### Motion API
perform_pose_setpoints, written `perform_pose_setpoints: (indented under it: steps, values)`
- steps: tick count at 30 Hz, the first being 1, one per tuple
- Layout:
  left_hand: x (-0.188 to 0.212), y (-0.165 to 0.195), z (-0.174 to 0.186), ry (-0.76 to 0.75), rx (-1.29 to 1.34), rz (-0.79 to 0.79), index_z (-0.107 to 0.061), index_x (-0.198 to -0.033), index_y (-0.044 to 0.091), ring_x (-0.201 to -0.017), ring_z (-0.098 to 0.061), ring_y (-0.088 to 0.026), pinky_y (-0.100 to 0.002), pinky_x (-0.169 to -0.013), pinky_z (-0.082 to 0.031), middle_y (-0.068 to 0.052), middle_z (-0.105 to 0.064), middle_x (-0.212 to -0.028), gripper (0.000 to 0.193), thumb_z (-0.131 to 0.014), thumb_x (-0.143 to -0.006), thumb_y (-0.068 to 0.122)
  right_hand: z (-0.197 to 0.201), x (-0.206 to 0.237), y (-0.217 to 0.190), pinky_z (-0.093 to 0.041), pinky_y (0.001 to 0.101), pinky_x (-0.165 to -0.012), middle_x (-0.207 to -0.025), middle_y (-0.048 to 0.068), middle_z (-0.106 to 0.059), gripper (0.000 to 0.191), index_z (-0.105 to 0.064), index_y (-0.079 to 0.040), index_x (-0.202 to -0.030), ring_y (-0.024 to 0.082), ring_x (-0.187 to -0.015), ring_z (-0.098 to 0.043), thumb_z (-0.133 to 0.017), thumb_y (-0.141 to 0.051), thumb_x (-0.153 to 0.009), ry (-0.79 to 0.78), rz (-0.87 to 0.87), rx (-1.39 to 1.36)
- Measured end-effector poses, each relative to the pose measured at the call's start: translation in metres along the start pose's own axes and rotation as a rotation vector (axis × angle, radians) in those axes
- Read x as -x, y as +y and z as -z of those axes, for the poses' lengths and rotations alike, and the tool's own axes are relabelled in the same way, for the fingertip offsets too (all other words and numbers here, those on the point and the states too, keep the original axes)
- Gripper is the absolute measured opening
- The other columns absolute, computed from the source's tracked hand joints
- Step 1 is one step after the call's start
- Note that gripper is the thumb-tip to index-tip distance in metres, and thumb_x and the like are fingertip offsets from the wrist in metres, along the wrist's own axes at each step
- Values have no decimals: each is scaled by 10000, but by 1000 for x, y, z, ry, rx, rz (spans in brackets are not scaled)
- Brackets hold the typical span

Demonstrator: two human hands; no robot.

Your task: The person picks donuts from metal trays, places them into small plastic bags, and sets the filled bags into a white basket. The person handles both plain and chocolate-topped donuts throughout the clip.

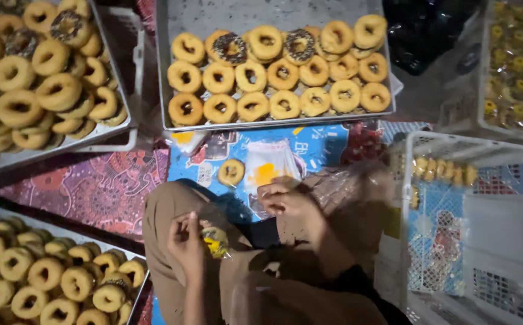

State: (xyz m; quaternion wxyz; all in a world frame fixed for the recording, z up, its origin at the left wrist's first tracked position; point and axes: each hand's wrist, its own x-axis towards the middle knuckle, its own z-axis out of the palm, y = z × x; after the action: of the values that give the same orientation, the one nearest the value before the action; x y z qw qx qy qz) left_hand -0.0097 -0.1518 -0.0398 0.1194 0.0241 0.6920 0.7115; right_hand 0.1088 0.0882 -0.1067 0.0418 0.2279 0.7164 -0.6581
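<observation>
low in the frame, left of centre, the left hand [186, 244] is pinched shut on a small clear bag [215, 241] with yellow print, held over the knee. just above and to the right, the right hand [285, 198] curls its fingers closed on a stack of clear plastic bags [345, 183] in the lap. beyond, a single doughnut [231, 172] lies on the patterned mat [105, 186]. a white basket [502, 229] stands at the right. farthest, top centre, a metal tray [195, 18] carries rows of doughnuts.
</observation>
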Motion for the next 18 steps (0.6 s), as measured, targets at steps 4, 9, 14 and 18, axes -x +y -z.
perform_pose_setpoints:
  steps: [4,9,14,18]
  values:
    - [0,0,-2,16,-69,-39,-703,-990,-15,-750,-629,-26,-178,-663,-501,2,-716,-863,92,-700,-967,74,25,5,-16,-518,309,-767,-1009,76,-744,261,-703,-54,-1145,186,-872,-685,-684,-279,-1014,-24,-83,1092]
    - [-25,-2,-35,34,3,29,-722,-942,-50,-675,-519,-48,-212,-594,-415,8,-644,-786,113,-782,-935,46,-36,-21,-33,-558,306,-847,-1060,80,-759,289,-709,-4,-1142,150,-945,-710,-750,-242,-983,-37,417,-73]
    - [-21,-1,-19,57,-49,-54,-717,-978,-37,-756,-603,-85,-224,-697,-489,-14,-676,-833,114,-763,-932,57,-124,-13,-25,-481,247,-726,-917,57,-738,219,-765,21,-980,79,-790,-617,-771,-198,-986,505,130,-504]
    - [17,11,25,19,-269,-11,-703,-917,-5,-758,-599,-81,-247,-693,-514,-38,-668,-803,150,-743,-948,137,-127,15,-25,-481,284,-618,-749,22,-681,189,-743,-49,-865,128,-650,-607,-761,-234,-900,237,-315,-803]
